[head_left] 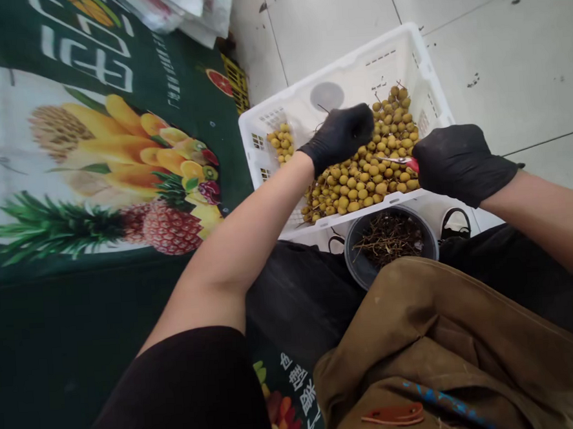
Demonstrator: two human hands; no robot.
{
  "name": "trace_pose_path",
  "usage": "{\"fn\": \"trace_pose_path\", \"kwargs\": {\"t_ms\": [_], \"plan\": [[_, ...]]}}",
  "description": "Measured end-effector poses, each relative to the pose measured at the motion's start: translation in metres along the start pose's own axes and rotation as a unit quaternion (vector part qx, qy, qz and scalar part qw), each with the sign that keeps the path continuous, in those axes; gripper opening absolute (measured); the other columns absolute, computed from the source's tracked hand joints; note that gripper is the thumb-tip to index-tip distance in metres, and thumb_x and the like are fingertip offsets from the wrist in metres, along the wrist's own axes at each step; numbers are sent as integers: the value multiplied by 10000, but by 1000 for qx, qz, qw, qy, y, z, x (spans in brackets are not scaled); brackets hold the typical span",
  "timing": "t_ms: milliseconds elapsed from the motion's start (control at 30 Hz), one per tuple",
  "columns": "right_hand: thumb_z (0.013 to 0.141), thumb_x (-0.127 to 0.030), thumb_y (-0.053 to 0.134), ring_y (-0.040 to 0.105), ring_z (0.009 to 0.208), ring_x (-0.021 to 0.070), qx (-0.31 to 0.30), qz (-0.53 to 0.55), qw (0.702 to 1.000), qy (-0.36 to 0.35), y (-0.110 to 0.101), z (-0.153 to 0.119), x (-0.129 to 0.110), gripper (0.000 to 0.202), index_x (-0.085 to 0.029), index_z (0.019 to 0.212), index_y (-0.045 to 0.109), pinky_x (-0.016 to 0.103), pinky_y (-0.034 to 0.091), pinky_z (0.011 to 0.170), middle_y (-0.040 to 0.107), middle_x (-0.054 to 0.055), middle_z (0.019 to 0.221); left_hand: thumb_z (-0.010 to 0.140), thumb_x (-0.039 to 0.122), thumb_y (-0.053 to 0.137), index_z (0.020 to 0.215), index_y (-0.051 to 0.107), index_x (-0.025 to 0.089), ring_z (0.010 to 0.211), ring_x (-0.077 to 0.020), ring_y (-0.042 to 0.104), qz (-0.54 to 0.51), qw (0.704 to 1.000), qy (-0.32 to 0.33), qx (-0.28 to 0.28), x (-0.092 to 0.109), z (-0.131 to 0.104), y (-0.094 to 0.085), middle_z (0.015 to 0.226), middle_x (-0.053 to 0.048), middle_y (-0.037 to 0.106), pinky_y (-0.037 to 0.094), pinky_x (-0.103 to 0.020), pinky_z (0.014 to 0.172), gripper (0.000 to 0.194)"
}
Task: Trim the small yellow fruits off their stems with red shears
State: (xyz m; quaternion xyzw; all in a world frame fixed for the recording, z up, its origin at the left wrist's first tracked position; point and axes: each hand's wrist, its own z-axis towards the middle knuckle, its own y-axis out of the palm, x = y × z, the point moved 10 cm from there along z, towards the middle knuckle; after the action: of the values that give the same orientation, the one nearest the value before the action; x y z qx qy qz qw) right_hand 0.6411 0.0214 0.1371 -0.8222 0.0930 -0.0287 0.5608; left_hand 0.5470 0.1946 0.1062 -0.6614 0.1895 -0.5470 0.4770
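Note:
A white plastic crate holds many round yellow-brown fruits, most of them toward its right and near side, with a small group at its left end. Over the middle of the crate is my left hand in a black glove, fingers curled; a thin stem shows beside it, but what the fingers hold is hidden. My right hand, also gloved in black, is closed around small red-handled scissors at the crate's right edge. Their metal tip points left over the fruits.
A grey bucket of dry twigs stands between my legs, below the crate. To the left hangs a green fruit-printed cover, with white bags on top. A brown apron covers my lap.

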Motion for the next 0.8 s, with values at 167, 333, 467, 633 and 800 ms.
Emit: {"fn": "trace_pose_path", "kwargs": {"t_ms": [167,333,467,633,800], "plan": [[1112,-353,598,823,1063,365,-50,18,998,43,10,4,27,371,-156,1266,871,400,538,807,855,237,1206,910,143,706,1204,880,157,840,-214,727,46,992,-110,48,-75,18,-11,931,-60,855,625,-359,900,342],[1134,-399,558,825,1069,355,-60,36,996,56,12,12,43,432,-142,1296,866,400,550,805,849,248,1228,813,19,685,1737,622,177,1182,-298,806,175,975,-106,-86,-78,50,32,1278,-134,869,619,-399,1134,940],[1088,-359,620,816,1006,354,-58,64,995,47,10,14,42,372,-153,1264,875,417,561,791,852,250,1200,824,-21,678,1799,546,225,1459,-377,730,271,932,-113,-210,-78,65,63,1593,-208,731,564,-422,1263,1015],[1093,-359,647,811,1058,371,-65,92,993,45,8,17,42,347,-149,1257,869,430,580,830,842,249,1258,830,-22,711,1551,809,167,1405,-380,780,302,897,-161,-279,-94,71,81,1527,-192,793,600,-389,1228,752],[1102,-294,592,801,1139,360,-78,72,993,49,11,19,44,350,-133,1299,832,423,551,884,821,261,1335,871,-19,673,1384,891,117,1336,-356,813,294,906,-164,-256,-94,66,73,1434,-201,843,606,-386,1205,573]]}}
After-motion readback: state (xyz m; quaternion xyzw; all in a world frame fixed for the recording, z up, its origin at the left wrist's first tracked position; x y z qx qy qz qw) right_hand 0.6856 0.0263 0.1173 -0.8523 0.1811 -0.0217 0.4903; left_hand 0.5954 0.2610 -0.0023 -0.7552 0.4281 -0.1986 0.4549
